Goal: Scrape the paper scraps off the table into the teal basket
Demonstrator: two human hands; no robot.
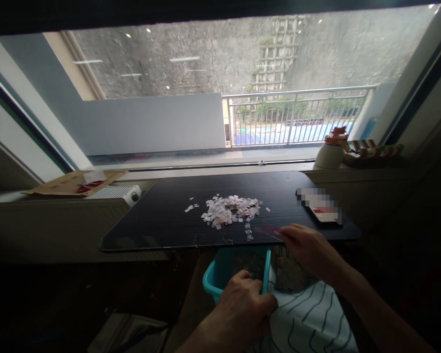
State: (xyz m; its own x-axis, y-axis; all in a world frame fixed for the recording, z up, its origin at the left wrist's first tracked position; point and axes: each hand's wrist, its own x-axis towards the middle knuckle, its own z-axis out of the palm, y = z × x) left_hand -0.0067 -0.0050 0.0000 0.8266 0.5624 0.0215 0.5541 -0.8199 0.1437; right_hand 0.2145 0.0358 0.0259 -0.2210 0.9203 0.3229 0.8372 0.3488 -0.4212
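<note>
My left hand point(242, 306) is closed around the near right rim of a teal plastic bin point(210, 282), just below the table's front edge. The bin's inside is dim, and I cannot make out its contents. Between the fingers and thumb of my right hand point(308, 247) is a thin, flat, purple translucent piece point(269, 229), close over the tabletop. It points left at a few small white scraps point(248, 231) near the edge. Behind them lies a loose heap of small paper scraps point(231, 210) on the black table point(161, 211).
A phone point(321, 206), partly blurred out, lies on the table's right side. On the window sill are a white pot point(330, 156) and a striped item point(371, 151). A brown paper envelope point(64, 184) rests on the left radiator point(115, 193). A striped pale cloth point(312, 314) lies beside the bin.
</note>
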